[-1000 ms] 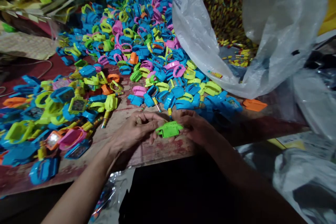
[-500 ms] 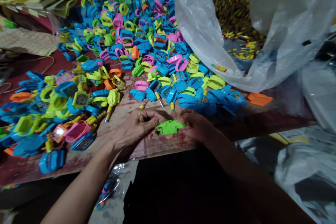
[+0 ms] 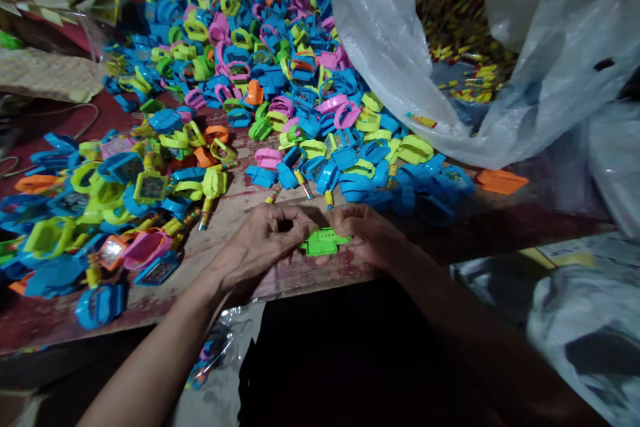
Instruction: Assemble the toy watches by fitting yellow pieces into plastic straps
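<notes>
Both my hands meet near the front edge of a worn red wooden table (image 3: pixel 320 277). Between them is a bright green plastic toy watch piece (image 3: pixel 321 242), lying flat just above the board. My left hand (image 3: pixel 265 243) pinches its left end with curled fingers. My right hand (image 3: pixel 367 232) grips its right end. Just beyond my fingers lie a few small striped candy tubes (image 3: pixel 303 185) and blue watch pieces (image 3: pixel 330 177).
A big heap of blue, yellow-green, pink and orange toy watches (image 3: pixel 250 73) covers the table's middle and left. A clear plastic bag (image 3: pixel 450 80) with small yellow items lies at the right. An orange piece (image 3: pixel 501 181) sits alone at the right edge.
My hands stay together on the green piece. My left fingers have curled tighter onto its left end. The view has tilted down slightly.
</notes>
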{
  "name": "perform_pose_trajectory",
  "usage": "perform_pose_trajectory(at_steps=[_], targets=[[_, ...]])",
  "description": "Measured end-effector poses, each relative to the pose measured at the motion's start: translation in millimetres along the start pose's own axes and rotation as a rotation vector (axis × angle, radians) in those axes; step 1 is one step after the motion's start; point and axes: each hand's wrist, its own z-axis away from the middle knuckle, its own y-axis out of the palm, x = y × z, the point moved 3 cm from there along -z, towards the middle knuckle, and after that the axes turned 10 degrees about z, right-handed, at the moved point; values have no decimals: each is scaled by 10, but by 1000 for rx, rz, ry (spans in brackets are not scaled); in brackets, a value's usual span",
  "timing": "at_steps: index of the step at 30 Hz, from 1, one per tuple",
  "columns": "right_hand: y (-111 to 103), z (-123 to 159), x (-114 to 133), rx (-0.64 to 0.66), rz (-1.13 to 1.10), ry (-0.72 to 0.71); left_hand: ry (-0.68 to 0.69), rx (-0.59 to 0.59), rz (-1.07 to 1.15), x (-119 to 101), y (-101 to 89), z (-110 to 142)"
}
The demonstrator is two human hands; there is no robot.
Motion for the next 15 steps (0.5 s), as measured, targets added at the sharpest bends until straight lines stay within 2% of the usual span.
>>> perform_pose_trajectory(at_steps=[5,9,13,15], targets=[[-32,35,40,-85,201,4,23,12,-30,-77,38,6],[-12,75,133,-127,347,-102,47,-42,121,-101,40,23],[9,116,255,-193,651,-155,2,38,277,-20,69,10],[5,133,329,-200,796,-185,8,35,302,3,68,-10]])
